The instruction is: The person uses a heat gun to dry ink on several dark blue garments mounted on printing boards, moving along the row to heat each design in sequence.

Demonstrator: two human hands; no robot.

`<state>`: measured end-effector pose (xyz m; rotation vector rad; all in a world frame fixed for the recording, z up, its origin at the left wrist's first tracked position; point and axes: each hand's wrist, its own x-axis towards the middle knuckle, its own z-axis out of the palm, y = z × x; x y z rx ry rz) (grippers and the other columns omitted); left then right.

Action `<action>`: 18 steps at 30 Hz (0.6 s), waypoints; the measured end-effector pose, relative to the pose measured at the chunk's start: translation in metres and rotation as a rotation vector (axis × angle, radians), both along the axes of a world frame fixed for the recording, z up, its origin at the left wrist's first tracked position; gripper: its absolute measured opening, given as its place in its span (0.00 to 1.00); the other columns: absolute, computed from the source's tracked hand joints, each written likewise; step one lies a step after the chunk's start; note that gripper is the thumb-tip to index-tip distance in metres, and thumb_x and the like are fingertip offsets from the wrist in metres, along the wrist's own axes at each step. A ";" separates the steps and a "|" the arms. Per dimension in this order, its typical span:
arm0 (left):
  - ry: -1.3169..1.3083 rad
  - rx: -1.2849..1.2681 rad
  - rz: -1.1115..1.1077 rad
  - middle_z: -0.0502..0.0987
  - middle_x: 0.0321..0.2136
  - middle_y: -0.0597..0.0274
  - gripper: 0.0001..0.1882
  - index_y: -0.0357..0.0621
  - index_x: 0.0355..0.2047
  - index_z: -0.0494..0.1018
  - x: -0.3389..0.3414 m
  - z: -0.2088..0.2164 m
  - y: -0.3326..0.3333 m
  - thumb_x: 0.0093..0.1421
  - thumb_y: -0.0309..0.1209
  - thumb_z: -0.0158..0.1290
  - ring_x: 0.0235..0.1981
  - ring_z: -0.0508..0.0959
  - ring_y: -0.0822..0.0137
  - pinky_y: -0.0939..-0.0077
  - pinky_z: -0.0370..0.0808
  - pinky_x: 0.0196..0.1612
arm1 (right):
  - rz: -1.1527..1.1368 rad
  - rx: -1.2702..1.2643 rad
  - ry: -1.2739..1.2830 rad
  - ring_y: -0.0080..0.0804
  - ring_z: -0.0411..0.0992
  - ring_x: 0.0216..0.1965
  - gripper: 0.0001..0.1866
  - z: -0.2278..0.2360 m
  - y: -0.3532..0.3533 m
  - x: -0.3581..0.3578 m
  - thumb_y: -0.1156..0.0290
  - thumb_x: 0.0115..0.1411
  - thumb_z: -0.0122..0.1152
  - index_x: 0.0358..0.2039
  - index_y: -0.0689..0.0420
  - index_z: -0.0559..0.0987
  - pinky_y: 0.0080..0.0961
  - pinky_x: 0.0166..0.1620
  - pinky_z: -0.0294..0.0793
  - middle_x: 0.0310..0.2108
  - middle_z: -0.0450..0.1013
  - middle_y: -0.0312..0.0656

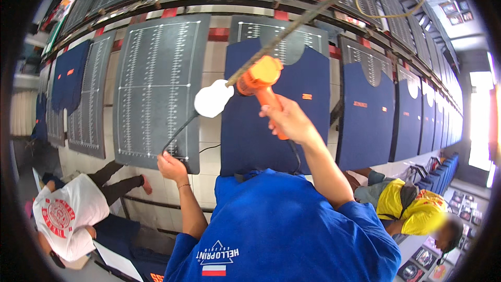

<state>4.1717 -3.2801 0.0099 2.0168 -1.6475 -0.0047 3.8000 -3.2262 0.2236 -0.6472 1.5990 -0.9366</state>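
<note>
My right hand (289,120) is wrapped round the handle of an orange hair dryer (262,73), held over a navy shirt panel (250,130) with a small orange print. A dark cord hangs from the foot of the dryer's handle. My left hand (172,167) pinches a black cord (180,131) by the near edge of a grey marked board (156,83). That cord runs up to a white rounded object (213,99) of unclear kind, beside the dryer's nozzle. The panel lies flat on another grey board (250,28), whose far part shows.
A brown rope or pole (313,13) slants down toward the white object. Further printed navy panels (367,109) lie on boards to the right, and one (70,78) at the left. A person in white (73,211) is at lower left, another in yellow (402,201) at lower right.
</note>
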 end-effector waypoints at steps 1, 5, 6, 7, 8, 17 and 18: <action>-0.001 0.006 0.010 0.74 0.27 0.48 0.19 0.39 0.31 0.70 0.002 -0.004 0.000 0.69 0.42 0.42 0.31 0.74 0.43 0.49 0.67 0.33 | -0.002 0.021 0.023 0.16 0.68 0.23 0.22 0.001 0.000 0.001 0.64 0.65 0.56 0.55 0.63 0.69 0.17 0.26 0.73 0.34 0.73 0.36; 0.004 0.000 0.032 0.75 0.27 0.49 0.20 0.39 0.32 0.71 -0.001 0.001 0.005 0.69 0.43 0.41 0.30 0.74 0.44 0.50 0.67 0.32 | 0.016 0.003 -0.044 0.16 0.68 0.23 0.20 -0.004 0.003 -0.005 0.65 0.64 0.56 0.52 0.63 0.70 0.17 0.25 0.73 0.33 0.73 0.35; 0.018 0.006 0.023 0.75 0.27 0.49 0.20 0.39 0.32 0.71 -0.006 0.000 0.004 0.69 0.43 0.41 0.30 0.74 0.44 0.50 0.67 0.32 | 0.013 0.020 -0.006 0.16 0.68 0.23 0.20 -0.003 0.004 -0.005 0.65 0.64 0.56 0.52 0.63 0.70 0.17 0.25 0.72 0.33 0.73 0.35; 0.022 0.007 0.028 0.75 0.27 0.50 0.20 0.39 0.32 0.71 -0.005 0.002 0.004 0.69 0.43 0.41 0.30 0.74 0.44 0.50 0.67 0.32 | 0.024 0.033 0.023 0.16 0.68 0.23 0.20 -0.003 0.002 -0.003 0.65 0.64 0.56 0.52 0.63 0.70 0.17 0.25 0.72 0.34 0.73 0.35; 0.028 0.008 0.034 0.75 0.27 0.50 0.20 0.39 0.32 0.71 -0.004 0.003 0.004 0.69 0.44 0.41 0.30 0.74 0.44 0.50 0.67 0.32 | 0.021 0.021 0.002 0.16 0.68 0.23 0.20 -0.003 0.003 -0.004 0.65 0.64 0.56 0.52 0.63 0.70 0.17 0.25 0.72 0.34 0.73 0.35; -0.007 0.030 0.021 0.74 0.26 0.48 0.18 0.38 0.31 0.70 -0.002 0.001 0.002 0.68 0.42 0.42 0.29 0.74 0.44 0.49 0.67 0.31 | -0.019 -0.004 -0.011 0.17 0.68 0.23 0.20 -0.004 0.006 -0.006 0.63 0.65 0.55 0.53 0.63 0.70 0.17 0.26 0.72 0.32 0.73 0.35; 0.002 0.036 0.025 0.74 0.26 0.49 0.18 0.38 0.31 0.70 -0.001 0.002 0.002 0.68 0.41 0.42 0.29 0.74 0.45 0.50 0.67 0.31 | -0.015 0.011 -0.031 0.16 0.68 0.24 0.21 -0.003 0.004 -0.006 0.64 0.65 0.55 0.54 0.63 0.70 0.16 0.26 0.73 0.34 0.73 0.35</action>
